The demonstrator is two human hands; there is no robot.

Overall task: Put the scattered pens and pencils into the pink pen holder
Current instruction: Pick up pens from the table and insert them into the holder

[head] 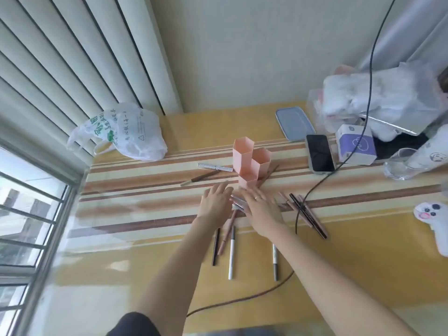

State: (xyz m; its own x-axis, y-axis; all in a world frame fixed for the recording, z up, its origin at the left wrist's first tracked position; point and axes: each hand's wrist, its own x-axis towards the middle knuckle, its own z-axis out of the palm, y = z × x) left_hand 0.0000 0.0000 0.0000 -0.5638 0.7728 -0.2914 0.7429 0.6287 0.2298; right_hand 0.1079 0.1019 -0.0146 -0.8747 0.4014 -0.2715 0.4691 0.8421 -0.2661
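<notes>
- My left hand point(214, 204) and right hand point(260, 209) lie side by side, fingers straight and fairly flat, just in front of the pink pen holder point(249, 163).
- A silver pen point(237, 202) shows in the gap between them; whether either hand grips it I cannot tell.
- The holder stands upright on the striped table point(135, 197).
- Pens lie scattered near my wrists, among them a white pen point(231, 255), with a crossed pile point(306, 213) to the right.
- A phone point(320, 153) lies further right.

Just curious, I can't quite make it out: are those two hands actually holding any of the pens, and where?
Cannot be told. Both hands, left hand and right hand, lie flat over silvery pens; any grip is hidden.
</notes>
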